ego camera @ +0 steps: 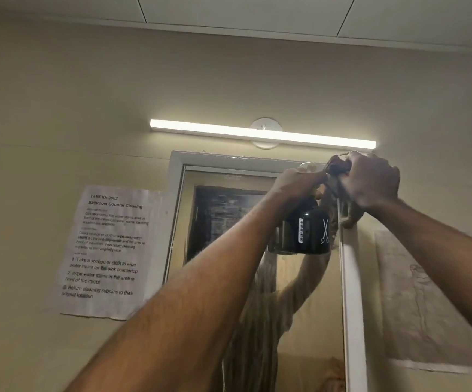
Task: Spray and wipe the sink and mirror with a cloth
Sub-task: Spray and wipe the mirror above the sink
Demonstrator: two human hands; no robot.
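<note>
The mirror [229,222] hangs in a white frame on the beige wall, with streaks on its glass. My left hand [299,183] is raised high and grips a black spray bottle [309,230] marked with a white comb and scissors, held close to the glass near the upper right corner. My right hand [370,179] presses a brownish cloth [339,165] against the mirror's top right corner and frame. Part of the cloth hangs down below that hand. The sink is out of view.
A lit tube lamp [263,134] sits just above the mirror. A printed instruction sheet [107,250] is taped to the wall at the left. A sketch on paper [424,301] hangs at the right. The ceiling is close overhead.
</note>
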